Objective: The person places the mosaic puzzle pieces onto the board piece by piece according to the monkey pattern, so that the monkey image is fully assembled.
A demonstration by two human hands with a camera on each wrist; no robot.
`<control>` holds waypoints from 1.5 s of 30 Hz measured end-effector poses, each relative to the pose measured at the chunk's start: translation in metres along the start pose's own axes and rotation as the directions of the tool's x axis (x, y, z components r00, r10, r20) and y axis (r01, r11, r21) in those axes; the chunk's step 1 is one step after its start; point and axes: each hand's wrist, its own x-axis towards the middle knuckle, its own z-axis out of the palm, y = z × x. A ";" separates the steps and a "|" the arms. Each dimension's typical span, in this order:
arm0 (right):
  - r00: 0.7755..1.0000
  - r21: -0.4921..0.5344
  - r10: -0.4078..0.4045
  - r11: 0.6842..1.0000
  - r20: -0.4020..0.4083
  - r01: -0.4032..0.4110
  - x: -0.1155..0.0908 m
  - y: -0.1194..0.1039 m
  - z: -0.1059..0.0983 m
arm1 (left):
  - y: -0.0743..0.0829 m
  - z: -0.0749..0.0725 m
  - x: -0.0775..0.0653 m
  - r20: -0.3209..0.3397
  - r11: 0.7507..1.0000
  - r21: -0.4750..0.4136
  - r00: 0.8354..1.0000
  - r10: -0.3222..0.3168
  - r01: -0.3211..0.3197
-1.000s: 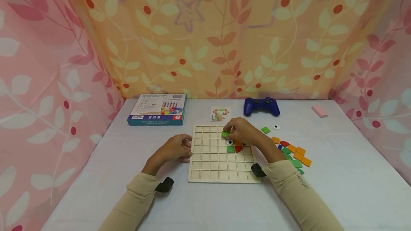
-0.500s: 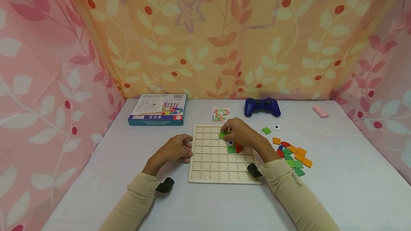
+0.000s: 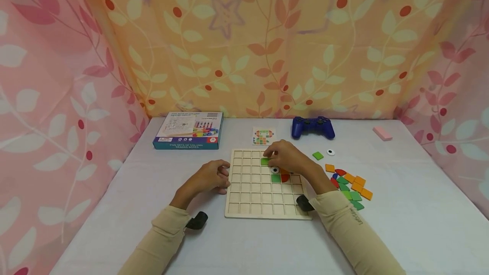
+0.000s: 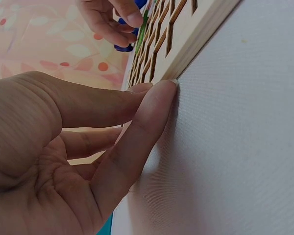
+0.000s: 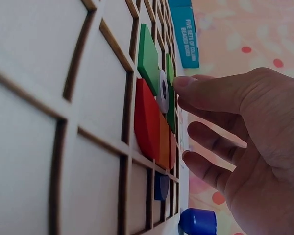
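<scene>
Along the left edge of a wooden grid board [image 3: 244, 198] rests my left hand [image 3: 206, 176], its fingertips touching the side rim near the tabletop. Over the board's upper part, my right hand [image 3: 288, 156] pinches a light green square tile [image 3: 265, 161] between thumb and fingertips, low at one of the cells. Close below the hand sit a white eye tile [image 3: 274, 169], a darker green square [image 3: 276, 178] and a red rounded tile [image 3: 285, 178]. An orange tile [image 5: 163, 142] and a blue tile [image 5: 160, 187] show in the right wrist view; the hand partly covers them from above.
Right of the board lie several loose tiles [image 3: 357, 188] in orange, green, red and blue. Another green square [image 3: 317, 155] and eye tile [image 3: 330, 152] lie nearby. Behind stand a boxed set [image 3: 189, 130], a pattern card [image 3: 263, 136], a blue game controller [image 3: 313, 127] and a pink block [image 3: 382, 133].
My right hand has shifted slightly left with the light green tile, then stayed nearly still over the same cell. The left hand keeps its place at the board's edge.
</scene>
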 end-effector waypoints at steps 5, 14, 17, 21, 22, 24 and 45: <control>1.000 0.000 -0.002 1.000 -0.012 0.002 -0.003 0.004 -0.002 | 0.000 0.001 0.000 -0.005 1.000 0.005 1.000 0.003 -0.003; 1.000 0.008 0.012 1.000 -0.022 -0.012 -0.009 0.014 -0.008 | 0.002 0.001 -0.002 -0.001 1.000 0.010 1.000 0.007 -0.007; 0.998 0.021 0.034 0.999 -0.045 -0.033 -0.015 0.020 -0.013 | 0.002 0.000 -0.001 -0.003 1.000 0.002 1.000 0.003 -0.003; 0.996 0.004 0.054 0.999 -0.065 -0.054 -0.027 0.029 -0.023 | 0.002 0.001 -0.001 -0.001 1.000 0.001 1.000 0.005 -0.005; 0.996 0.001 0.059 0.998 -0.066 -0.059 -0.030 0.032 -0.025 | 0.001 0.001 -0.001 -0.002 1.000 0.002 1.000 0.004 -0.004; 0.995 -0.007 0.069 0.998 -0.073 -0.070 -0.037 0.037 -0.030 | 0.001 0.001 -0.001 -0.002 1.000 0.006 1.000 0.005 -0.005; 0.972 -0.050 0.217 0.974 -0.094 -0.222 -0.083 0.085 -0.063 | -0.001 0.002 0.000 -0.017 1.000 0.009 1.000 0.006 -0.006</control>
